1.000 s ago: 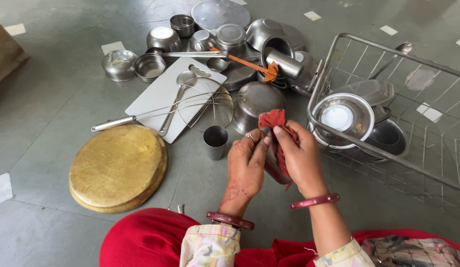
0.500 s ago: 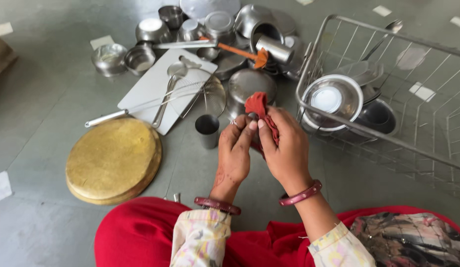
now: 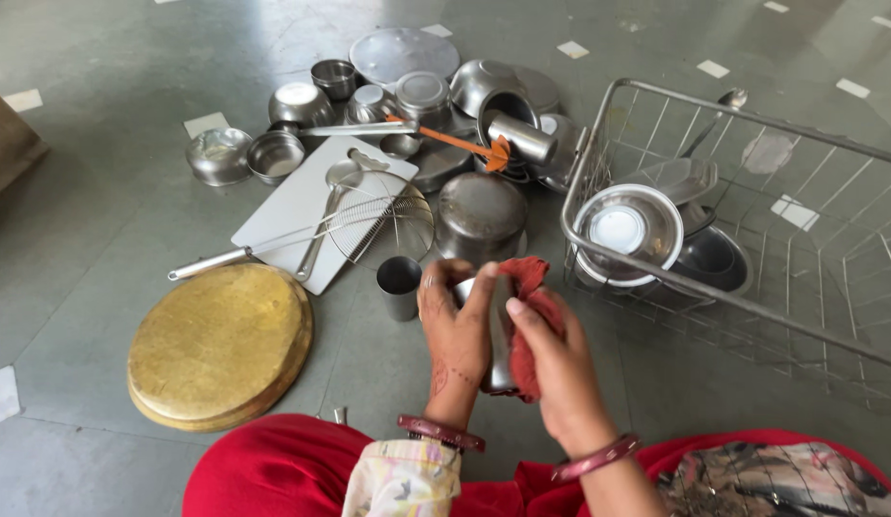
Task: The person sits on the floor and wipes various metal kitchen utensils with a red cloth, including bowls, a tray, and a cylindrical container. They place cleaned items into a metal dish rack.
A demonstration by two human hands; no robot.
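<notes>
left hand (image 3: 457,330): grip wrapped around a steel tumbler (image 3: 499,356), fingers over its upper part, thumb side toward the cloth.
right hand (image 3: 552,369): grip clenched on a red cloth (image 3: 530,316), pressing it against the tumbler's side.
steel tumbler: held above the floor in front of the lap, between both hands, mostly hidden by fingers and cloth; only a strip of steel shows.
red cloth: bunched, top end sticks up above the hands, rest draped down the tumbler's right side.
small steel cup (image 3: 398,286): upright on the floor, just left of the left hand, apart from it.
brass plate (image 3: 220,343): round, flat on the floor, lower left, well apart from the hands.
white board (image 3: 290,211): flat on the floor beyond the cup; wire skimmer (image 3: 383,228) and a ladle (image 3: 337,187) lie across it.
steel pot (image 3: 481,214): upturned, just beyond the hands.
pile behind: steel bowls, lids, cups, an orange-handled spatula (image 3: 457,144); packed close, several touching.
wire basket (image 3: 625,101): right side, holds a steel bowl (image 3: 625,230) plus darker vessels and a spoon (image 3: 715,113) leaning on the wire.
floor (image 3: 101,220): grey tile, carries everything.
wrists: one dark red bangle each; red clothing at bottom edge.
</notes>
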